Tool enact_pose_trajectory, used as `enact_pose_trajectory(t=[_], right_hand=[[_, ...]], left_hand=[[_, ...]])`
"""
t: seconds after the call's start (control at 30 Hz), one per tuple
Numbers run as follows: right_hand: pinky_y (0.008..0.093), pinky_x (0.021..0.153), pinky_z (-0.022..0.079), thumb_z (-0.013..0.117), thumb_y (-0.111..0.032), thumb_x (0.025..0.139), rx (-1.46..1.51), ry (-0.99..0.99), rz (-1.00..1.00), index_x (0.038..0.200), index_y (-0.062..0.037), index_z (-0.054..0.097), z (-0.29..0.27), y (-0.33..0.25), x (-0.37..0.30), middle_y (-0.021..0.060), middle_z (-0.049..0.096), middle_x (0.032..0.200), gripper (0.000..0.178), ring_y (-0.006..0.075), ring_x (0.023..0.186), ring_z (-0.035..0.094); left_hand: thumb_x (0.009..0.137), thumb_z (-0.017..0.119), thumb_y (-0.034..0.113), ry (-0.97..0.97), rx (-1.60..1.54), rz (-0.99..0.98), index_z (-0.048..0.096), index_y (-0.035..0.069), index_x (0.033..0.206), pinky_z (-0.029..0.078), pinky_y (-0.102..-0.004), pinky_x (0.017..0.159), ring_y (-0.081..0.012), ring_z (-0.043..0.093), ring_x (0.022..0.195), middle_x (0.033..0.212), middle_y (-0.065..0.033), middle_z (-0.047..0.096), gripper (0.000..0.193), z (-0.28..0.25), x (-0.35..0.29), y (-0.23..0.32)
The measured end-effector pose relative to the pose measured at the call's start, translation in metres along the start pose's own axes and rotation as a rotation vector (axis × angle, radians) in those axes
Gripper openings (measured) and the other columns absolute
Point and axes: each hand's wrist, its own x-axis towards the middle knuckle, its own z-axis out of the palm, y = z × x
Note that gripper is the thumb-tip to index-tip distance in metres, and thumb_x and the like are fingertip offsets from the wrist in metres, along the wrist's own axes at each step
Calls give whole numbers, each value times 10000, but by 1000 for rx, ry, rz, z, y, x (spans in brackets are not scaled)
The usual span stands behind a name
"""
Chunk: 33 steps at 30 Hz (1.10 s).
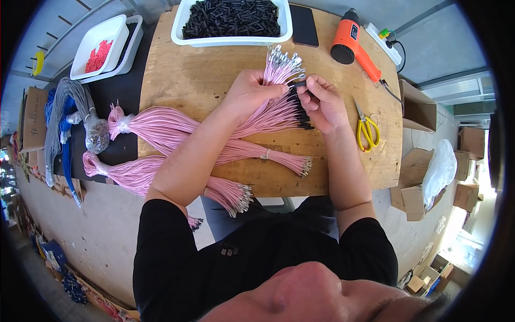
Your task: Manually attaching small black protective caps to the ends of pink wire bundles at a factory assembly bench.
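Pinching a black sleeve [299, 84] pretty much sideways, the right hand [325, 103] has it poking left off its fingertips toward pink wires [268, 116] the left hand [248, 92] clutches.

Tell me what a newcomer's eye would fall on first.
First, the long pink wire bundles spread across the brown wooden table, one held in the left grip. Next, the orange-and-black heat gun at upper right, then the white plastic tub of small black tubes at top centre.
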Motion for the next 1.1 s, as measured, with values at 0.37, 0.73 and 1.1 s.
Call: enact_pose_trajectory(t=[0.37,0.73,1.1], right_hand=[[169,510,365,662,-136,951,-102,120,-100,999,-15,647,5,-4,1,50,672,834,131,75,650,532],[184,597,408,709,-44,899,-383,197,-320,972,13,683,14,-1,-5,-13,651,820,96,35,676,524],[196,686,489,729,-4,873,-465,151,-356,887,7,699,19,9,-6,17,688,825,35,57,741,599]], left_hand=[[844,766,92,20,-60,12,711,-30,949,471,-226,633,-74,582,699,814,-26,679,170,3,0,0],[825,794,200,23,407,156,750,-4,928,455,-249,605,-48,538,653,744,7,687,233,2,0,-4],[861,755,66,23,78,47,719,-32,995,496,-227,660,-81,619,740,865,-47,706,170,5,-3,1]])
